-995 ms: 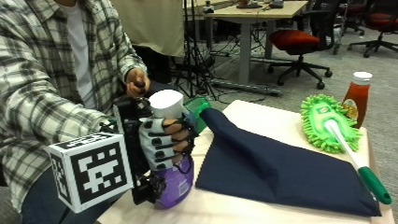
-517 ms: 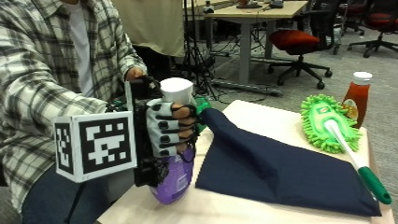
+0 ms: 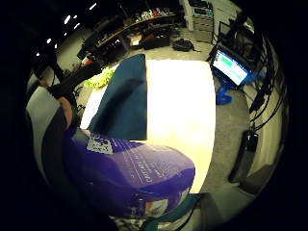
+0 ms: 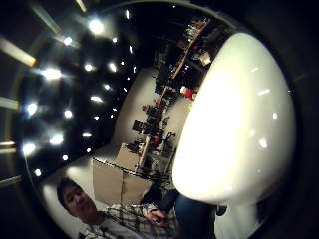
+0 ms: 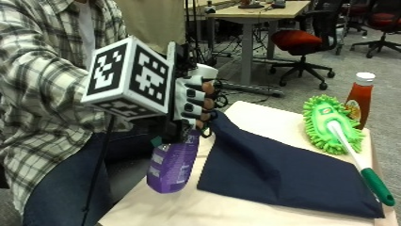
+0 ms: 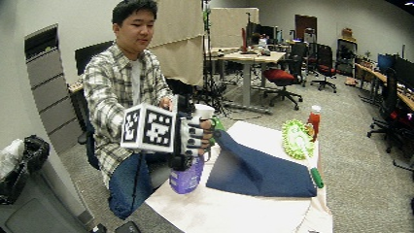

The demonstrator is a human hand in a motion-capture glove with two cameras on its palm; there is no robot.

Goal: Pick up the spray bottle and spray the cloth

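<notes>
Purple plastic spray bottle sits in the gloved right hand, fingers curled round; aim at the dark blue cloth, then squeeze.

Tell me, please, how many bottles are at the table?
2. The purple spray bottle is held up by the gloved right hand at the table's near edge, beside the navy cloth. The ketchup bottle stands at the far edge behind the green duster. None seems hidden.

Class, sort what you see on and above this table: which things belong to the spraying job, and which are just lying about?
Part of the job:
purple spray bottle, gripped by the gloved right hand and lifted off the table
dark blue cloth, on the table

Just lying about:
green duster mop
ketchup bottle
</notes>
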